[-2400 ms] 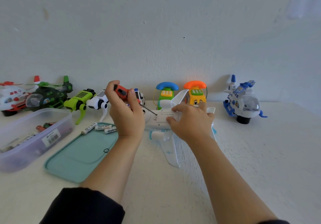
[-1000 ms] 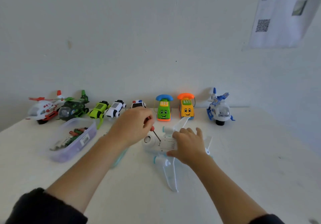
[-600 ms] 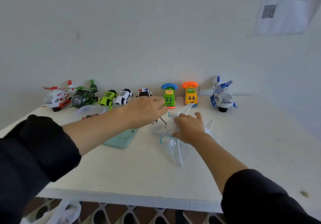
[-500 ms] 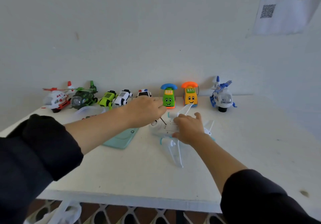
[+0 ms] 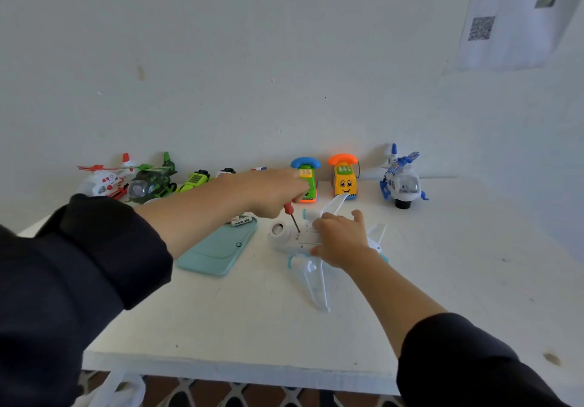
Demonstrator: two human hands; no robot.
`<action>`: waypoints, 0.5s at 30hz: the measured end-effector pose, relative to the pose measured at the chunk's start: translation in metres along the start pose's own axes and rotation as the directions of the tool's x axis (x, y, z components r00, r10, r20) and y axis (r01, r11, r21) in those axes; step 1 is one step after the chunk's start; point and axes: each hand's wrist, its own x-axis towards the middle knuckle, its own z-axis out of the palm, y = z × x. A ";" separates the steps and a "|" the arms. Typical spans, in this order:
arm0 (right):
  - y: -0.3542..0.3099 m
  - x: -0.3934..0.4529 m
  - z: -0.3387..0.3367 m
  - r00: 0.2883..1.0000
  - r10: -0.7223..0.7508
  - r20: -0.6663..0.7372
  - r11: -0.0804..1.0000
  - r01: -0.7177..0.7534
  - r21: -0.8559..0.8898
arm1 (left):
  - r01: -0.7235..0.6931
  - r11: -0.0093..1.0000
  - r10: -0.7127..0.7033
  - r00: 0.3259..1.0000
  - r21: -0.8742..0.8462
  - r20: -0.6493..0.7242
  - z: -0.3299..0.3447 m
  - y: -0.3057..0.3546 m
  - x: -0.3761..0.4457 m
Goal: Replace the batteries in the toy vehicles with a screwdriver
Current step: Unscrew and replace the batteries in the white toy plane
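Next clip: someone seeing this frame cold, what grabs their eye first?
Centre of the table: a white toy plane lying belly up, steadied by the right hand while the left hand holds a red-handled screwdriver tip-down on its underside. Behind, a colourful row of toys lines the wall, from a red-and-white helicopter at left to a blue-and-white one at right.

screwdriver [image 5: 291,216] handle hidden inside left hand [image 5: 271,192]
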 end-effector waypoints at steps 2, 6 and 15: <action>0.001 0.000 0.001 1.000 0.000 -0.006 1.000 0.000 0.005 | -0.010 0.997 0.005 0.998 -0.076 -0.066 0.003 -0.004 0.001; 0.002 -0.001 0.003 1.000 -0.002 -0.008 1.000 0.002 0.007 | 0.146 0.988 -0.152 0.966 -0.048 -0.211 0.012 0.001 -0.002; 0.000 -0.001 0.003 1.000 0.001 -0.009 1.000 -0.001 0.003 | 0.278 0.878 -0.297 0.955 -0.391 0.012 0.005 -0.006 -0.007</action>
